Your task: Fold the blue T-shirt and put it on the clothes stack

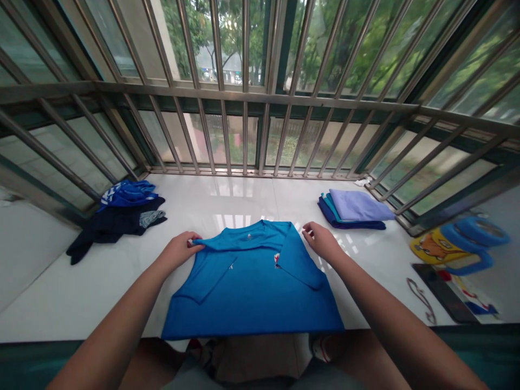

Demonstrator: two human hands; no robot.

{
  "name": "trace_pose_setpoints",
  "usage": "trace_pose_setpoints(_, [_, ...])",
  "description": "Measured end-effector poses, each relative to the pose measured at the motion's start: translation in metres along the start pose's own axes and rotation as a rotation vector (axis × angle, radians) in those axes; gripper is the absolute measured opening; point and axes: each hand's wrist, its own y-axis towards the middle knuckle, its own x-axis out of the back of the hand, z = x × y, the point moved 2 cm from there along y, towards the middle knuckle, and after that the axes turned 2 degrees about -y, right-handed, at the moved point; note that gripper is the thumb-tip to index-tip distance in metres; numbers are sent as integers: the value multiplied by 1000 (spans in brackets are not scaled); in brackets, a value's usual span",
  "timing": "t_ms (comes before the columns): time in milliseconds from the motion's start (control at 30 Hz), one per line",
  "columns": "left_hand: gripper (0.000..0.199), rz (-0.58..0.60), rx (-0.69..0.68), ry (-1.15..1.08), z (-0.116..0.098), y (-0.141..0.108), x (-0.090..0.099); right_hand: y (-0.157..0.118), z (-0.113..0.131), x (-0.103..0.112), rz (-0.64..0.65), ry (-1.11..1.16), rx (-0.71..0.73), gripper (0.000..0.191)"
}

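Note:
A blue T-shirt (252, 292) lies flat on the white ledge in front of me, its neckline away from me and its hem along the front edge. Its right side is folded inward, with that sleeve lying over the chest next to a small red and white logo. The left sleeve also rests on the front. My left hand (182, 248) pinches the shirt's fabric at the upper left shoulder. Just off the upper right shoulder, my right hand (319, 238) hovers with its fingers curled apart, holding nothing.
A folded stack of lilac, teal and navy clothes (357, 208) sits at the back right. Crumpled dark and blue clothes (122, 216) lie at the left. A yellow and blue bottle (459, 244), a phone (442, 292) and a cord (421, 300) are at the right. Metal bars (260, 97) line the window.

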Motion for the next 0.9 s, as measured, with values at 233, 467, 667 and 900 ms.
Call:
trace_pose_setpoints(233, [48,119,100,19,-13,49,-7,78,46,-9,93,-109,38,45])
trace_pose_setpoints(467, [46,278,94,56,-24,85,-8,105,88,-30,258,-152,234,33])
trace_pose_setpoints(667, [34,326,79,33,-32,109,-15,114,86,-26,228,-206,184,16])
trace_pose_setpoints(900, [51,143,-29,-32,-38,99,-11,89,78,9,93,-154,243,13])
